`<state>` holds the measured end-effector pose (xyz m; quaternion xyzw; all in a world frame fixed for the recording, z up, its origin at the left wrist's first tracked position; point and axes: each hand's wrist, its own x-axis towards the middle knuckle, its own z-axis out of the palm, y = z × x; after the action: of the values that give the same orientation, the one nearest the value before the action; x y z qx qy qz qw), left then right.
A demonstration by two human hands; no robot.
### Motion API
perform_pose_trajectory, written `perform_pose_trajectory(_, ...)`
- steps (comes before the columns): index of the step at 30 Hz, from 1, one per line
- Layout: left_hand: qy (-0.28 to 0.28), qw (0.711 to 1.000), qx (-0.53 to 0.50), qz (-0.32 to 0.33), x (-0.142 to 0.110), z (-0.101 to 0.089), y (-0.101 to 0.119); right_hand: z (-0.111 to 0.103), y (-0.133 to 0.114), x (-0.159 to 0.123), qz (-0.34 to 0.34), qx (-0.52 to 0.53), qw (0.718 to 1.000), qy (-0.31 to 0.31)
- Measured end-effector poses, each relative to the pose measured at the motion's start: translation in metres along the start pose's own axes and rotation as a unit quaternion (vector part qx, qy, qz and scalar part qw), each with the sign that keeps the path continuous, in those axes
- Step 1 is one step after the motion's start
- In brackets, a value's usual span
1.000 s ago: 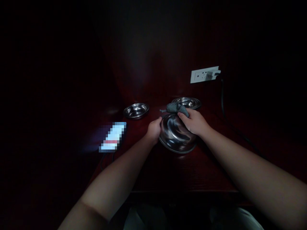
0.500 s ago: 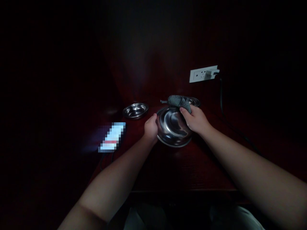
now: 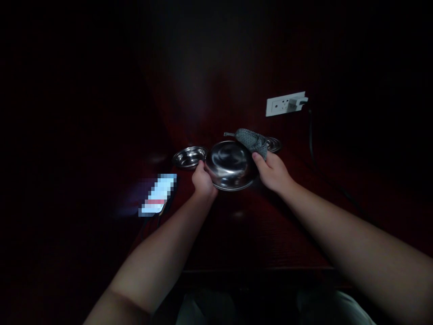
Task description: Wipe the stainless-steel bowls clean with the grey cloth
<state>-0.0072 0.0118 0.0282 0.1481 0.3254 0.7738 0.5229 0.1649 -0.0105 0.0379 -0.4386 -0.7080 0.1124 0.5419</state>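
Note:
A shiny stainless steel bowl (image 3: 231,167) is held tilted above the dark red table, and what seems to be its rounded outside shows. My left hand (image 3: 204,181) is closed on the bowl's left rim, thumb up, the other fingers hidden behind it. In my right hand (image 3: 273,170) a bunched grey mesh cloth (image 3: 250,140) is gripped at the bowl's upper right edge. The cloth's thin tail sticks out to the left. Just left of the held bowl, a second steel bowl (image 3: 190,157) rests upright on the table.
More shiny metal ware (image 3: 273,144) lies behind my right hand, partly hidden. A lit, blurred-out phone-like screen (image 3: 158,195) is at the left with a cable below it. On the back wall, a white socket (image 3: 286,104) has a plug and black cord (image 3: 311,135) hanging down.
The held bowl has moved left and slightly up, tilting so that it looks flatter. My left hand has gone left with it. The cloth in my right hand has shifted slightly along the edge.

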Motion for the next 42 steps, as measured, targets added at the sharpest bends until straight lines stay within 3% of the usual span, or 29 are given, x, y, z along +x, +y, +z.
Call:
perform_pose_trajectory(10, 0.035, 0.998, -0.040, 0.043, 0.009, 0.000, 0.007, 0.005, -0.010, -0.009, -0.063, 0.034, 0.996, -0.054)
perform_pose_trajectory(17, -0.049, 0.996, -0.069, 0.021, 0.006, 0.005, 0.007, 0.007, -0.013, -0.014, -0.154, 0.016, 0.980, -0.123)
perform_pose_trajectory(23, -0.069, 0.995, -0.070, 0.003, -0.005, 0.011, 0.008, 0.007, -0.014, -0.014, -0.185, 0.001, 0.971, -0.153)
perform_pose_trajectory(27, -0.056, 0.997, -0.056, -0.001, -0.013, 0.012, 0.003, 0.006, -0.016, -0.013, -0.191, -0.011, 0.969, -0.158)
perform_pose_trajectory(32, -0.089, 0.995, -0.024, -0.048, -0.021, 0.009, -0.003, 0.005, -0.017, -0.010, -0.171, -0.034, 0.975, -0.139)
perform_pose_trajectory(39, -0.074, 0.994, 0.048, -0.066, -0.021, 0.005, -0.008, 0.007, -0.011, -0.008, -0.139, -0.039, 0.982, -0.124)
perform_pose_trajectory(42, -0.096, 0.990, 0.062, -0.089, -0.021, 0.003, -0.010, 0.008, -0.006, -0.007, -0.130, -0.037, 0.984, -0.117)
